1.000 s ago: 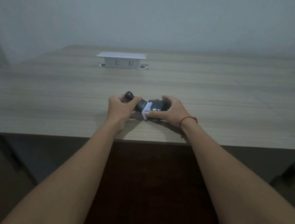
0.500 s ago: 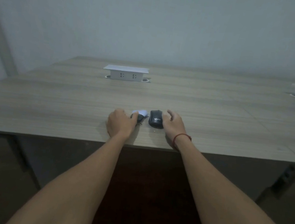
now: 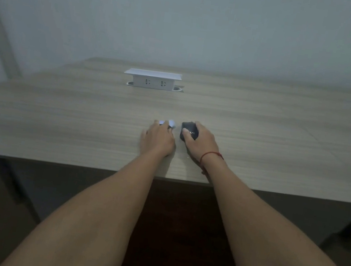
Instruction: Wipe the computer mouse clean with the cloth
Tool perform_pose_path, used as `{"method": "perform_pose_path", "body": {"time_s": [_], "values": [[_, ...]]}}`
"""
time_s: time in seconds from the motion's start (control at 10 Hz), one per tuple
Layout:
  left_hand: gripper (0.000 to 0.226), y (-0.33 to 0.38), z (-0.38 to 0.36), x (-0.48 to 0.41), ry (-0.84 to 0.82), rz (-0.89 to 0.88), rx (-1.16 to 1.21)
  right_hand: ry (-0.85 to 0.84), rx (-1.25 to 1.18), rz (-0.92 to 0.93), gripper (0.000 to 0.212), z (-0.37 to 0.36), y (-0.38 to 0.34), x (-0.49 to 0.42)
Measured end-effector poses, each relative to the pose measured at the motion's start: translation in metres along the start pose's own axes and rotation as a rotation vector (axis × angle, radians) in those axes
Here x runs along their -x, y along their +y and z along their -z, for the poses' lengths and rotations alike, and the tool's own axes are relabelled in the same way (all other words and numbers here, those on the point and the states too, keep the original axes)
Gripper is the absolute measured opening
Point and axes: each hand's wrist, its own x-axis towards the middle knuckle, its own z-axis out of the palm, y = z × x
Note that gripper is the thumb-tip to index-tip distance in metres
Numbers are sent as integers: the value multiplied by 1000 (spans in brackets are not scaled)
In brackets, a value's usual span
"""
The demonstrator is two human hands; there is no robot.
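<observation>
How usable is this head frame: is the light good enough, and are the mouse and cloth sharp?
Head view: dim, flat and bluish with soft shadows and no glare; the black mouse under the right hand reads as a dark blob, its logo smeared; the pale cloth at the left hand is soft-edged; wide-angle stretch enlarges the forearms.

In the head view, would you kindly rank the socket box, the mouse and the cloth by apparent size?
1. Socket box, though farthest away.
2. Mouse, partly under the right hand.
3. Cloth, mostly hidden by the left hand, so unsure.
</observation>
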Motion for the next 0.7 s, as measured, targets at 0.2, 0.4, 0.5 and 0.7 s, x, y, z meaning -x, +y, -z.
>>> {"method": "perform_pose_path", "body": {"time_s": [0.2, 0.4, 0.5, 0.7], "values": [[32, 8, -21, -49, 9, 56, -11, 26, 2, -11, 36, -16, 6, -48], [39, 8, -28, -71, 8, 94, 0, 30, 21, -36, 37, -21, 10, -75], [56, 8, -21, -61, -36, 120, 65, 24, 6, -42, 46, -18, 8, -66], [80, -2, -2, -20, -93, 152, 26, 11, 79, -75, 53, -6, 10, -29]]}}
